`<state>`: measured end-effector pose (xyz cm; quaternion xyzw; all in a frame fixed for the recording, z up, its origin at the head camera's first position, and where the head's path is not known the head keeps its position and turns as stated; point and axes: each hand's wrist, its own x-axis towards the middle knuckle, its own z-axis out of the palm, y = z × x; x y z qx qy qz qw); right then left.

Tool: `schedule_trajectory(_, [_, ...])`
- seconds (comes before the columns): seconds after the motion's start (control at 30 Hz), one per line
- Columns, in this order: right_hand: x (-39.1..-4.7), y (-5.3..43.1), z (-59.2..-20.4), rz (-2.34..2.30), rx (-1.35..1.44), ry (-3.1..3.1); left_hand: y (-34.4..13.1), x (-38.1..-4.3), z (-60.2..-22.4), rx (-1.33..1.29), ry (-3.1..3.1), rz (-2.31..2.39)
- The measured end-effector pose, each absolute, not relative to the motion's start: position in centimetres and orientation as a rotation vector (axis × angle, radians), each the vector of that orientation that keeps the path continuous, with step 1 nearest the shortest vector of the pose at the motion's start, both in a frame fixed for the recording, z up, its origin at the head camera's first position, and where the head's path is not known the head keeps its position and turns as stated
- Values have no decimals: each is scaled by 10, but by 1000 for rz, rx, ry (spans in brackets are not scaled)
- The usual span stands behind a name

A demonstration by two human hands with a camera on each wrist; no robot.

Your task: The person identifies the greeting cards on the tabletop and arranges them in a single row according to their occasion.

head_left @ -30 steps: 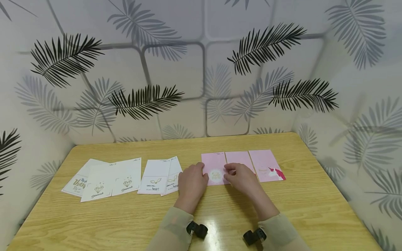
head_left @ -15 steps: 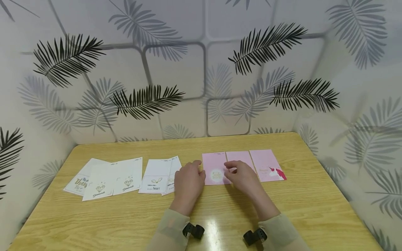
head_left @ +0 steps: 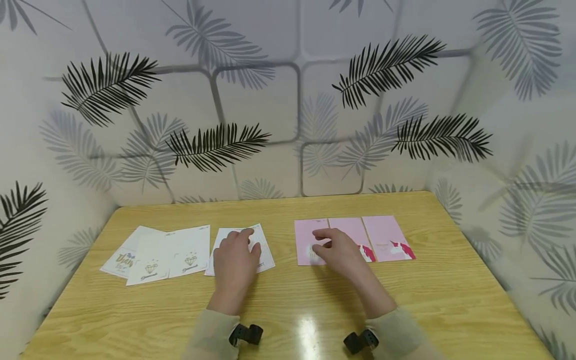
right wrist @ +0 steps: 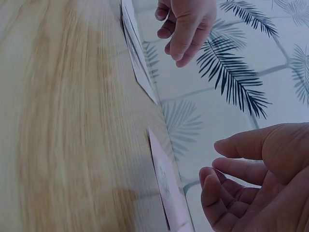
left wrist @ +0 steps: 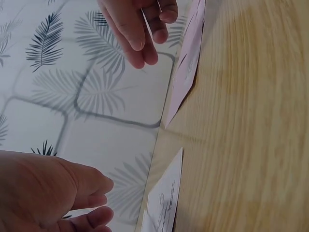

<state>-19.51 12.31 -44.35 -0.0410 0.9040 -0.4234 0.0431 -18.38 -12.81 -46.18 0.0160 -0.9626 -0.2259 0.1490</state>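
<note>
In the head view my left hand (head_left: pixel 236 260) hovers over two overlapping white cards (head_left: pixel 266 251) and hides most of their print. Its fingers are loosely bent with nothing between them. My right hand (head_left: pixel 339 252) hangs over the row of pink cards, thumb and fingers apart and holding nothing. Under its fingertips lies the left pink card (head_left: pixel 304 237) with a pale round print. Beside that are a middle pink card (head_left: pixel 348 227) and a right pink card (head_left: pixel 382 232), both with a unicorn. The left wrist view shows both hands raised above the cards, the left hand (left wrist: pixel 53 193) nearer.
Farther left on the wooden table (head_left: pixel 279 310) lie two white cards with diamond prints, a right one (head_left: pixel 191 245) and a left one (head_left: pixel 148 255). The left one partly covers a thank-you card (head_left: pixel 126 255). A leaf-patterned wall (head_left: pixel 288 115) stands behind the table.
My left hand has moved left from beside the left pink card to above the white cards. The right hand has shifted slightly left over the pink cards. The view has turned a little left.
</note>
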Motion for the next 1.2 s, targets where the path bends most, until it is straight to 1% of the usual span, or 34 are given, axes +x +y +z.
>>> schedule_trajectory(0.3, [-195, 95, -445, -1361, -149, 2687, -175, -170, -466, 143, -2802, -673])
schedule_trajectory(0.47, [-196, 80, -447, -1467, -196, 2592, -191, -166, -472, 127, -2806, -716])
schedule_trajectory(0.77, [-194, 53, -452, -1500, -347, 2522, -206, -168, -476, 149, -2812, -695])
schedule_trajectory(0.97, [-194, 42, -453, -1510, -406, 2492, -208, -167, -478, 125, -2916, -618])
schedule_trajectory(1.2, [-194, 33, -458, -1479, -453, 2420, -212, -167, -480, 173, -2988, -601])
